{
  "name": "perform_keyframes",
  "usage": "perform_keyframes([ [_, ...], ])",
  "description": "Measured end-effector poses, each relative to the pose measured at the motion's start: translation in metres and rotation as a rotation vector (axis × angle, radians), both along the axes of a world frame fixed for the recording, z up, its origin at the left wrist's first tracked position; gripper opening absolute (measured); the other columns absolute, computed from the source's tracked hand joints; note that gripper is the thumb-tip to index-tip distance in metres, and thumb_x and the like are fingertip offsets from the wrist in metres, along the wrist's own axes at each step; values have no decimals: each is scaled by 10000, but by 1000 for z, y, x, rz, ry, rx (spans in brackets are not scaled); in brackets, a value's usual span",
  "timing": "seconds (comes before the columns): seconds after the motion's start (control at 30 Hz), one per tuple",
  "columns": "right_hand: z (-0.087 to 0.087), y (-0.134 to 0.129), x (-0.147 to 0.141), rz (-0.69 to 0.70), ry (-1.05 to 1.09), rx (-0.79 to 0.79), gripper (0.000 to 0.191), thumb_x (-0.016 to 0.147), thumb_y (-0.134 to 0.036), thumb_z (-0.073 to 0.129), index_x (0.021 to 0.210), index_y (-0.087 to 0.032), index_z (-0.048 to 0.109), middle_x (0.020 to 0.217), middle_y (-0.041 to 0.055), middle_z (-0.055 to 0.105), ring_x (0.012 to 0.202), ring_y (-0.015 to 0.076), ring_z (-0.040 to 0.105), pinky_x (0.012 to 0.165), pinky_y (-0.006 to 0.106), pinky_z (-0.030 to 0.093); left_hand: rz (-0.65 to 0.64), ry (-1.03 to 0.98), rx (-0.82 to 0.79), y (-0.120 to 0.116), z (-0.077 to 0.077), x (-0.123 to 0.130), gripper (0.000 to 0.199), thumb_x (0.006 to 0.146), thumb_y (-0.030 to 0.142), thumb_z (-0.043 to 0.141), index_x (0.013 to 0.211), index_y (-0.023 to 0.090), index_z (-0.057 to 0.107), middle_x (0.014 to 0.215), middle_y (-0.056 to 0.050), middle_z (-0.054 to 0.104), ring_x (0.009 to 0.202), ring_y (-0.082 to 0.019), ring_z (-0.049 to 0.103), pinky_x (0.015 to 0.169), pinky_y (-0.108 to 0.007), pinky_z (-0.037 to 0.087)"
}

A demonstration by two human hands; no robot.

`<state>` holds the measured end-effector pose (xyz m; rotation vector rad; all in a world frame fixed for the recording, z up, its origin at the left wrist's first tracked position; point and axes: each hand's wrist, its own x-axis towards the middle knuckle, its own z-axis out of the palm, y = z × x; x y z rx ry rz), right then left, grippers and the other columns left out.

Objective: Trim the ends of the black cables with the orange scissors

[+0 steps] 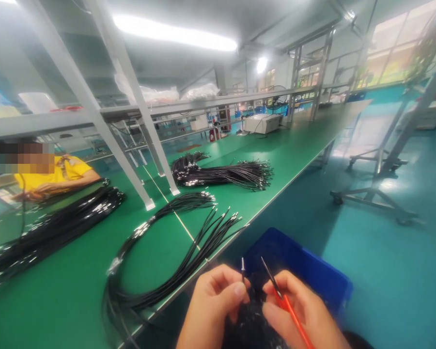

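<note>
Near the bottom of the view my left hand [220, 295] pinches a black cable [243, 275], its whitish, stripped-looking end pointing up past the fingertips. My right hand [298, 308] is wrapped round a slim red-handled tool [294, 317] with a thin, dark, pointed tip. That tip is close to the cable end, but a gap shows between them. Whether the tool has one blade or two I cannot tell. On the green table to the left, a curved bundle of black cables [178, 278] fans its light ends toward my hands.
More black cable bundles lie on the table [236, 175] and at the far left [65, 223]. A blue bin [305, 271] stands beyond my hands. White shelf posts [131, 97] rise from the table. Across it sits a person in yellow [69, 169]. A wheeled metal frame [378, 194] is on the right.
</note>
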<state>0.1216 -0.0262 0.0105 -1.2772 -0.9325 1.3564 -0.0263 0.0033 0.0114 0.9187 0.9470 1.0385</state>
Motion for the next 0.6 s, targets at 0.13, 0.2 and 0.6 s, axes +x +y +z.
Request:
perform_keyframes([
  [0.13,3,0,3,-9,10,-47,307,563,-374,745,706,-201,535,486,-69,515,424,68,385,404,201,256,-42,-87,-76,-3,5,2,231,612,311,801,642,136,653,562,-10,632,423,-45,422,414,-157,273],
  [0.2,3,0,3,-20,28,-49,313,569,-384,750,715,-202,541,455,-79,501,383,53,343,373,193,214,-55,-103,-90,-3,6,2,226,611,304,800,641,137,650,552,-6,624,421,-45,416,417,-161,266],
  [0.6,23,6,-25,-478,-10,240,183,618,-274,717,759,-246,604,670,-29,667,635,141,624,626,228,505,71,177,155,-12,5,17,257,630,287,727,565,161,513,485,78,407,453,-56,307,453,-183,260],
])
